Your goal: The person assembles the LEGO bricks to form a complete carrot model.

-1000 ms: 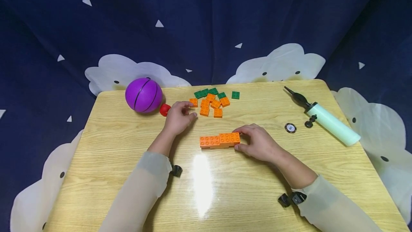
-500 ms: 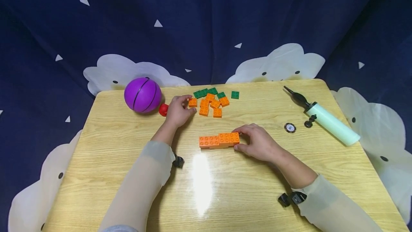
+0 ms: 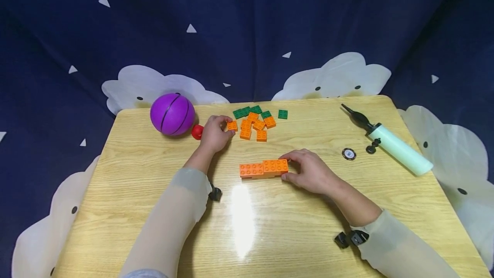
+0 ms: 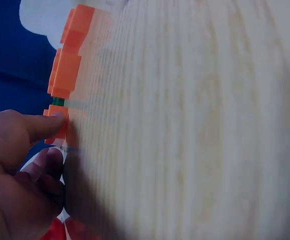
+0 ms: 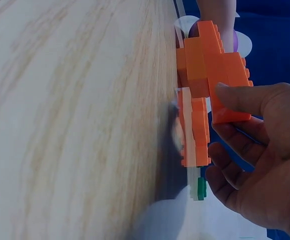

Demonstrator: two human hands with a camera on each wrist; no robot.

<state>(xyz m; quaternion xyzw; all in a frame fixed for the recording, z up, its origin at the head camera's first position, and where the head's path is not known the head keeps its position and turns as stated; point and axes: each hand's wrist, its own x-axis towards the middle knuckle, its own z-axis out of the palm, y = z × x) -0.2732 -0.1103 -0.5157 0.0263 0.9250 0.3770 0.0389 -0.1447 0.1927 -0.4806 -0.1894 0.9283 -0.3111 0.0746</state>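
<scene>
Left hand: the left hand [image 3: 213,134] pinches a loose orange brick [image 3: 232,125] at the near left edge of the brick pile [image 3: 254,121], far side of the table [image 3: 154,175].
Right hand: the right hand [image 3: 310,171] steadies the orange brick row [image 3: 263,168] mid-table, thumb and fingers clasping its right end.
Wrist views: the right wrist view shows the row's stacked layers; the left shows a thumb [image 4: 40,125] on the brick.

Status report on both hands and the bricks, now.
Left hand pinches a loose orange brick at the pile's edge. Right hand grips the joined orange brick row on the table. Nothing between them.
</scene>
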